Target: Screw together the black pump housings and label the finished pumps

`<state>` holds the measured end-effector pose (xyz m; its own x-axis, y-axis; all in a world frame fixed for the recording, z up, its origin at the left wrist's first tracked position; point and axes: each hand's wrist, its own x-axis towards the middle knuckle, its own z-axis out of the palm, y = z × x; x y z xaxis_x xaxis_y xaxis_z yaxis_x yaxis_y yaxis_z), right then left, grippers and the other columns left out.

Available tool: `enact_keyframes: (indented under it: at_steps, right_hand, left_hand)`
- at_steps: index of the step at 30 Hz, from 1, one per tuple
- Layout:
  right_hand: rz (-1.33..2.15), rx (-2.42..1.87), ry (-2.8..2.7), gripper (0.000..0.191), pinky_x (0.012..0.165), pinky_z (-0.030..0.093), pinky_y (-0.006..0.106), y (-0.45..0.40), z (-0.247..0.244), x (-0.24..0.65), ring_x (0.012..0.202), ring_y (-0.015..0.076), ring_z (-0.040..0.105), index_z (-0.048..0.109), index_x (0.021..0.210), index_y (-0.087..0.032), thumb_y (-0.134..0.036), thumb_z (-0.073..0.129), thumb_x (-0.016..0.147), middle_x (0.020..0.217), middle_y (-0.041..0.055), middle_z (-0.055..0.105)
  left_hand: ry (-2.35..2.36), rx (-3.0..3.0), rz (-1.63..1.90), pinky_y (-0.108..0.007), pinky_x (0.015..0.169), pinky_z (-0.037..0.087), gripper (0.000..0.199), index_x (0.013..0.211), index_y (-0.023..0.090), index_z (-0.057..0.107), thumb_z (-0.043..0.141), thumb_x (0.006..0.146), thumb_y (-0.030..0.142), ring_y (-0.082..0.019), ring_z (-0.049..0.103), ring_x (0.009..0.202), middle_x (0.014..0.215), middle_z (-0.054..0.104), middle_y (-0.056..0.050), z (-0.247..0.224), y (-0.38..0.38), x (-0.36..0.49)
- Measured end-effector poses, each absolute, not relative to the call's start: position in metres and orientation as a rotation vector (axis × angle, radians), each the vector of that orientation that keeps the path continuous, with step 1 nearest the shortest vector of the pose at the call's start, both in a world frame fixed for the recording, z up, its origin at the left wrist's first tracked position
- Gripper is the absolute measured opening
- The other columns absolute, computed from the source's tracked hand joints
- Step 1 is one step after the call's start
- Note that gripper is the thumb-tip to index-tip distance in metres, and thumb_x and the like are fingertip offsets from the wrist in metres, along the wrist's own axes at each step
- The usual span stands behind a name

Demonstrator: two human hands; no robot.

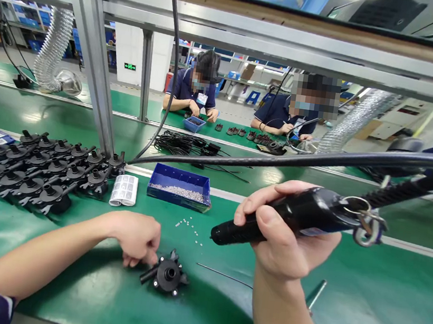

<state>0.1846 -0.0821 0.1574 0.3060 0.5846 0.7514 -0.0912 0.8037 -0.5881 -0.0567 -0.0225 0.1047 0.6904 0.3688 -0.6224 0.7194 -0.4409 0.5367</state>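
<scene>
A black electric screwdriver (292,220) is gripped in my right hand (289,240), tilted with its tip pointing left and down over the bench. Below and left of that tip, a round black pump-like part (168,274) lies on the green mat, with a central spout, a side tube and shiny screw heads around its rim. My left hand (137,239) is closed beside it, curled fingers at the side tube; the fingertips are partly hidden. Loose tiny metal screws or nuts (188,223) lie scattered behind the part.
A blue bin (180,188) holds many small metal pieces. Rows of similar black parts (40,170) stand at left beside a label roll (124,190). A thin rod (225,275) and a metal tool (317,295) lie at right. The screwdriver cable (280,162) crosses ahead; two people sit opposite.
</scene>
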Motion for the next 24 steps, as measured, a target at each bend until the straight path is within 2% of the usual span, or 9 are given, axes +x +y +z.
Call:
enact_keyframes:
  at_steps: [2, 4, 5, 7, 11, 13, 16, 20, 24]
  right_hand:
    - [0.483, -0.482, -1.194, 0.025, 0.047, 0.059, 0.028, -0.083, 0.157, 0.185, 0.05, 0.0159, 0.069, 0.075, 0.11, -0.023, -0.018, 0.088, 0.088, 0.072, -0.0035, 0.074]
    - [0.494, -0.482, -1.207, 0.026, 0.047, 0.06, 0.029, -0.084, 0.156, 0.185, 0.051, 0.0159, 0.069, 0.075, 0.111, -0.023, -0.019, 0.088, 0.089, 0.073, -0.0033, 0.075]
    - [0.498, -0.484, -1.213, 0.025, 0.047, 0.06, 0.028, -0.084, 0.156, 0.185, 0.051, 0.016, 0.069, 0.075, 0.11, -0.023, -0.019, 0.088, 0.089, 0.073, -0.0032, 0.075]
    - [0.503, -0.485, -1.211, 0.025, 0.048, 0.06, 0.028, -0.085, 0.156, 0.185, 0.051, 0.016, 0.07, 0.075, 0.11, -0.023, -0.018, 0.088, 0.089, 0.073, -0.0033, 0.075]
    - [0.54, -0.465, -1.198, 0.026, 0.048, 0.059, 0.026, -0.088, 0.159, 0.184, 0.052, 0.0154, 0.07, 0.075, 0.109, -0.023, -0.019, 0.089, 0.089, 0.073, -0.0029, 0.076]
    - [0.596, -0.46, -1.196, 0.026, 0.047, 0.059, 0.026, -0.09, 0.161, 0.183, 0.052, 0.0151, 0.069, 0.075, 0.11, -0.023, -0.02, 0.089, 0.089, 0.074, -0.0025, 0.076]
    - [0.662, -0.467, -1.215, 0.026, 0.046, 0.059, 0.027, -0.095, 0.163, 0.183, 0.051, 0.0153, 0.068, 0.073, 0.111, -0.024, -0.022, 0.089, 0.09, 0.075, -0.0023, 0.076]
    - [0.681, -0.501, -1.275, 0.027, 0.047, 0.06, 0.027, -0.101, 0.163, 0.184, 0.051, 0.0155, 0.068, 0.071, 0.111, -0.025, -0.023, 0.089, 0.091, 0.075, -0.0024, 0.076]
    - [0.735, -0.532, -1.308, 0.027, 0.047, 0.059, 0.025, -0.107, 0.165, 0.185, 0.049, 0.0144, 0.068, 0.07, 0.11, -0.024, -0.025, 0.09, 0.091, 0.074, -0.0022, 0.076]
  left_hand:
    - [0.887, 2.24, -0.375, -0.03, 0.078, 0.058, 0.02, 0.089, 0.021, 0.078, 0.063, 0.102, 0.017, -0.024, 0.081, 0.086, 0.09, 0.083, -0.006, 0.092, -0.013, -0.051]
    - [0.977, 2.394, -0.192, -0.036, 0.093, 0.056, 0.024, 0.109, 0.019, 0.082, 0.059, 0.104, 0.014, -0.03, 0.078, 0.112, 0.117, 0.08, -0.013, 0.072, -0.005, -0.041]
    - [1.0, 2.454, -0.134, -0.038, 0.097, 0.056, 0.027, 0.117, 0.018, 0.082, 0.057, 0.106, 0.014, -0.033, 0.075, 0.116, 0.124, 0.076, -0.015, 0.061, -0.003, -0.036]
    - [0.987, 2.545, -0.072, -0.039, 0.096, 0.056, 0.031, 0.127, 0.019, 0.082, 0.056, 0.109, 0.019, -0.032, 0.074, 0.114, 0.129, 0.071, -0.015, 0.04, -0.004, -0.026]
    - [0.78, 2.681, -0.036, -0.033, 0.09, 0.055, 0.048, 0.154, 0.039, 0.067, 0.06, 0.109, 0.022, -0.027, 0.07, 0.111, 0.133, 0.065, -0.009, 0.012, -0.013, -0.012]
    - [0.666, 2.752, -0.039, -0.032, 0.085, 0.054, 0.057, 0.159, 0.044, 0.061, 0.063, 0.107, 0.02, -0.027, 0.068, 0.109, 0.13, 0.063, -0.007, 0.006, -0.016, -0.007]
    - [0.625, 2.788, -0.023, -0.032, 0.08, 0.051, 0.05, 0.152, 0.039, 0.067, 0.065, 0.106, 0.021, -0.029, 0.066, 0.107, 0.125, 0.063, -0.008, 0.002, -0.017, -0.002]
    - [0.715, 2.686, 0.024, -0.031, 0.08, 0.05, 0.018, 0.114, 0.027, 0.082, 0.067, 0.105, 0.022, -0.026, 0.068, 0.102, 0.119, 0.067, -0.007, -0.003, -0.016, -0.005]
    - [0.868, 2.518, 0.098, -0.032, 0.084, 0.053, 0.018, 0.09, 0.018, 0.077, 0.065, 0.102, 0.012, -0.026, 0.073, 0.097, 0.107, 0.072, -0.009, -0.006, -0.014, -0.01]
